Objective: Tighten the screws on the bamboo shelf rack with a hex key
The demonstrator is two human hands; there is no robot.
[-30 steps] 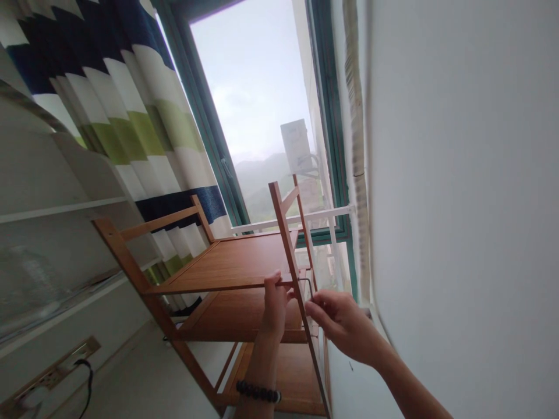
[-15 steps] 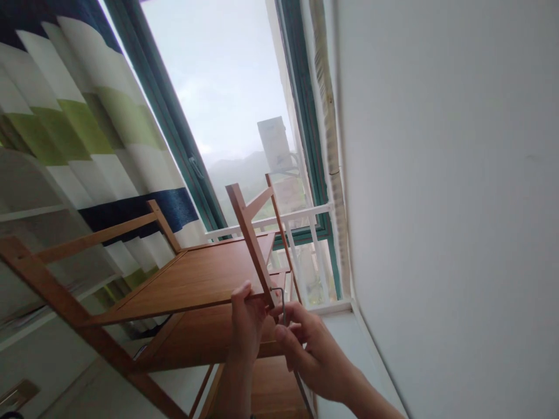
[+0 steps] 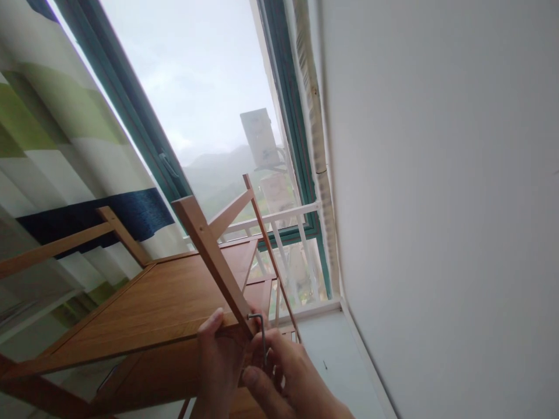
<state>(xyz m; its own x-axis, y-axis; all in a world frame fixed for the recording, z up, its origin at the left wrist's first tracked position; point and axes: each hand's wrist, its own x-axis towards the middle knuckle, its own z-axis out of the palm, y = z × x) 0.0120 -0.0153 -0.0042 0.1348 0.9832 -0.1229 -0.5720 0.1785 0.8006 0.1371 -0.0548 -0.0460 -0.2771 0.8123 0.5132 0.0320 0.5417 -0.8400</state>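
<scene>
Nearest is the right hand (image 3: 290, 378), half closed, thumb and bent fingers around the long arm of a thin metal hex key (image 3: 264, 337). Beside it, the left hand (image 3: 220, 355) is partly closed on the front edge of the upper shelf (image 3: 161, 297), close to the corner; its thumb lies over the edge, and its other fingers are mostly hidden.

The short end of the hex key meets the outer side of the near post (image 3: 213, 265), at about the height of this shelf. I judge that it sits in a fastener there, so this joint seems to be in the middle of being worked — how tight it is, I cannot tell.

Much is already standing: the upper shelf lies between its two sides, a lower shelf (image 3: 148, 375) is under it, and a crossbar (image 3: 231, 212) joins the near post with the far post (image 3: 266, 233). A second crossbar (image 3: 65, 241) is on the left side. What is left, as it seems, is at least the firmness of this corner; the other joints are too small or hidden to judge.

Farther away are the striped curtain (image 3: 65, 134), a white railing (image 3: 301, 212) and, outside the window, a boxy unit (image 3: 259, 137).
</scene>
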